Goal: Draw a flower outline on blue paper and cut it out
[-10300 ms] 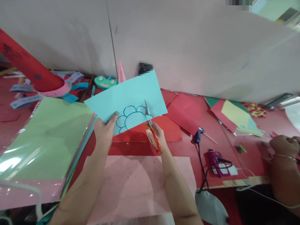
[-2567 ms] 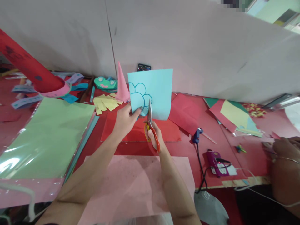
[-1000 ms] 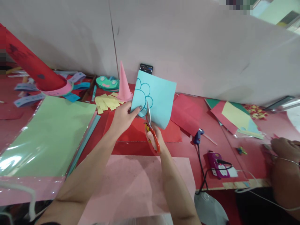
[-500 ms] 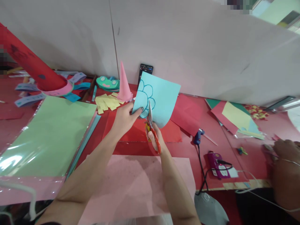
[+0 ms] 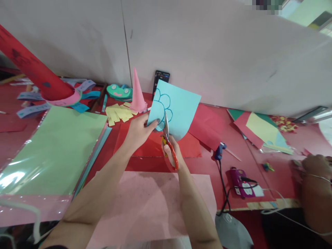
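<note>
My left hand (image 5: 140,131) pinches the lower left edge of a light blue sheet of paper (image 5: 183,107), thumb on the front. Rounded petal shapes are drawn on its left side in darker blue line. My right hand (image 5: 172,150) grips orange-handled scissors (image 5: 173,157), with some yellow on the handle. Their blades point up and lie at the sheet's lower edge, beside the drawn petals. How far the blades are apart is hard to make out. Red paper (image 5: 145,147) lies on the table under both hands.
Behind stand a pink paper cone (image 5: 137,95) and a phone (image 5: 162,75). Yellow paper strips (image 5: 118,114) lie left, near green sheets in plastic (image 5: 59,148). To the right are a glue gun (image 5: 220,151), a purple power strip (image 5: 240,181) and another person's hand (image 5: 316,166).
The blue sheet has shifted very slightly to the right, along with my hands. My grip on the sheet and the scissors looks the same.
</note>
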`<state>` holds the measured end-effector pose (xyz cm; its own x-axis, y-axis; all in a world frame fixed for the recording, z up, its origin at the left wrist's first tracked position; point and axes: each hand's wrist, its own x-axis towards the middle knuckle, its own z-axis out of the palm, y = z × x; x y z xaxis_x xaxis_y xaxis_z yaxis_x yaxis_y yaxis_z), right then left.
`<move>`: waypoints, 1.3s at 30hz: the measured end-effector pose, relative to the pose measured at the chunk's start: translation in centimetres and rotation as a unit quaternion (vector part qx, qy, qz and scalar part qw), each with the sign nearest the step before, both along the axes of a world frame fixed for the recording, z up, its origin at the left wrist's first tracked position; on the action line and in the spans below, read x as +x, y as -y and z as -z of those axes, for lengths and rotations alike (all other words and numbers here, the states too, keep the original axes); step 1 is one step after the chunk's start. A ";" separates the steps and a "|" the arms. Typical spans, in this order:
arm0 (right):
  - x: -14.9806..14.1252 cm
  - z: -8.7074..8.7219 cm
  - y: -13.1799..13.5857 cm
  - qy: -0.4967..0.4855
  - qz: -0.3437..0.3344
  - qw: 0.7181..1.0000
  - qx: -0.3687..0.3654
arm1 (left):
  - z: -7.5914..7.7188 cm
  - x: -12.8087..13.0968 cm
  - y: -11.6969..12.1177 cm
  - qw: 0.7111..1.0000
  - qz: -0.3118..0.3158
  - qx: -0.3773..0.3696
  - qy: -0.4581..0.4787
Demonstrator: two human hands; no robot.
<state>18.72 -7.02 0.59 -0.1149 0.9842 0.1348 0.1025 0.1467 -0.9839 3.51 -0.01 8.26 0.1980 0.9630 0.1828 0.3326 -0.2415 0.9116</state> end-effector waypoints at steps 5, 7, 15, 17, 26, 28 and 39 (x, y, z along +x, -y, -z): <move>-0.1 -0.2 0.0 -0.039 0.019 0.999 -0.014 | 0.0 0.0 -0.2 1.000 0.007 -0.013 0.010; -0.1 -0.2 0.0 -0.040 0.019 0.999 -0.019 | 0.1 -0.1 -0.2 1.000 0.008 -0.012 0.009; 0.0 0.2 0.0 -0.045 0.019 0.998 -0.026 | 0.0 -0.2 -0.3 1.000 -0.001 0.008 -0.019; 0.1 0.5 -0.1 -0.048 0.020 0.998 -0.024 | 0.0 -0.2 -0.3 1.000 0.001 0.008 -0.018; 0.1 0.5 -0.2 -0.046 0.014 0.998 -0.041 | -0.2 -0.4 -0.3 0.999 -0.015 0.007 -0.045; 0.0 0.4 -0.1 -0.048 0.013 0.998 -0.048 | -0.3 -0.4 -0.4 0.998 -0.023 0.009 -0.054; 0.1 0.8 -0.2 -0.036 0.017 0.998 -0.043 | -0.3 -0.5 -0.5 0.997 -0.026 0.009 -0.065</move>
